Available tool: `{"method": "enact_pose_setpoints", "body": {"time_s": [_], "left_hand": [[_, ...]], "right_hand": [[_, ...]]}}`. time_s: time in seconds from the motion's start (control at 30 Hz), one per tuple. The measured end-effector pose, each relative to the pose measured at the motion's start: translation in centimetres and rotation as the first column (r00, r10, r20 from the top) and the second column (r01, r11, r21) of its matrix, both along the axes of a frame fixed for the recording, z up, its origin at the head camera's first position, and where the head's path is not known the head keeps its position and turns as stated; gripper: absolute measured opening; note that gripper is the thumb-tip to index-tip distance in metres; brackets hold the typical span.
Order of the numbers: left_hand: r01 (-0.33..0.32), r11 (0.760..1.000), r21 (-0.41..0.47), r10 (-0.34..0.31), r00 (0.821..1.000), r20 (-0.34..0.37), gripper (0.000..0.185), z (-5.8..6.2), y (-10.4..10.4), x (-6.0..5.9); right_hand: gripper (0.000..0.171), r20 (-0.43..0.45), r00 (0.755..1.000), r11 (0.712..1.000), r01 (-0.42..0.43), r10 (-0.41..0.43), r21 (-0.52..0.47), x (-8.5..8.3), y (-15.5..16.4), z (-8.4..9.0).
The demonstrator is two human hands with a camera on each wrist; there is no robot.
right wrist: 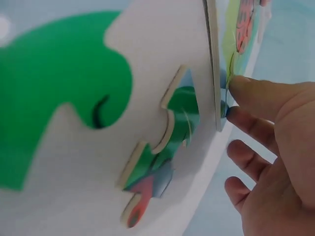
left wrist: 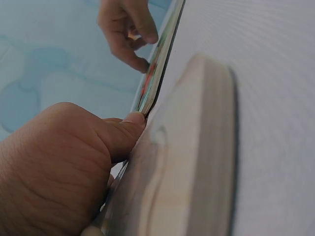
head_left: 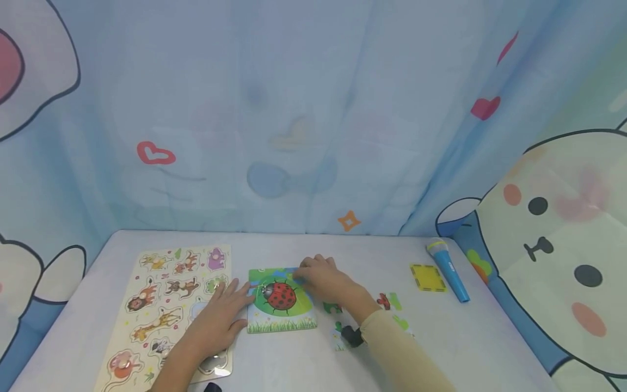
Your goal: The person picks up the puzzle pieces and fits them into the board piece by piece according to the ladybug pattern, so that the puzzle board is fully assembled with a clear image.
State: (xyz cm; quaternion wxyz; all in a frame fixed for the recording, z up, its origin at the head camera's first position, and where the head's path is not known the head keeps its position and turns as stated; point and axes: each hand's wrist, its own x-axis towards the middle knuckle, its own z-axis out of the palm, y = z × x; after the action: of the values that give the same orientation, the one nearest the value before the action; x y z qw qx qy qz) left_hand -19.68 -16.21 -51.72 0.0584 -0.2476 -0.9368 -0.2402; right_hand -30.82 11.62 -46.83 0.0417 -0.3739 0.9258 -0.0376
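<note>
Left grip found spread, fingertips at the left edge of the ladybug puzzle, which lies flat on the table between both grips. Right grip has thumb and forefinger on the puzzle's far right corner, the other fingers bent; whether a piece is pinched there cannot be told. Under and to the left of the left grip lies the animal board; its outlined places hold, among others, a lion, a giraffe and a purple animal. The left grip and its forearm cover part of it. Loose pieces, mostly green, lie nearer than the right grip and to its right, some partly hidden by the forearm. Farther right of that grip lie a yellow square and, just beside it, a blue mic.
</note>
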Motion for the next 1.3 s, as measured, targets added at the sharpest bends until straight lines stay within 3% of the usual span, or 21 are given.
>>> {"method": "enact_pose_setpoints", "body": {"time_s": [0.17,0.47,0.83,1.03,1.3], "left_hand": [[-0.002,1.0,0.006,0.002,1.0,0.009,0.048,0.1,0.0,0.0],[0.0,1.0,0.005,0.0,1.0,0.008,0.048,0.4,0.1,0.2],[-0.001,1.0,0.005,0.001,1.0,0.009,0.048,0.3,0.1,0.2],[-0.003,1.0,0.017,0.003,1.0,0.002,0.048,0.4,0.0,0.3],[-0.003,1.0,0.015,0.003,1.0,0.003,0.047,0.3,0.1,0.3]], "right_hand": [[0.035,0.051,0.998,0.999,0.037,-0.035,-0.037,0.1,1.2,-0.3],[0.035,0.014,0.996,0.995,0.092,-0.091,-0.045,1.2,4.4,0.1],[0.037,0.064,0.987,0.988,0.145,-0.149,0.058,3.7,7.3,0.3],[0.038,0.076,0.988,0.991,0.133,-0.133,0.0,4.3,7.8,0.1],[0.021,0.043,0.993,0.992,0.111,-0.108,-0.065,4.3,7.8,-0.2]]}}
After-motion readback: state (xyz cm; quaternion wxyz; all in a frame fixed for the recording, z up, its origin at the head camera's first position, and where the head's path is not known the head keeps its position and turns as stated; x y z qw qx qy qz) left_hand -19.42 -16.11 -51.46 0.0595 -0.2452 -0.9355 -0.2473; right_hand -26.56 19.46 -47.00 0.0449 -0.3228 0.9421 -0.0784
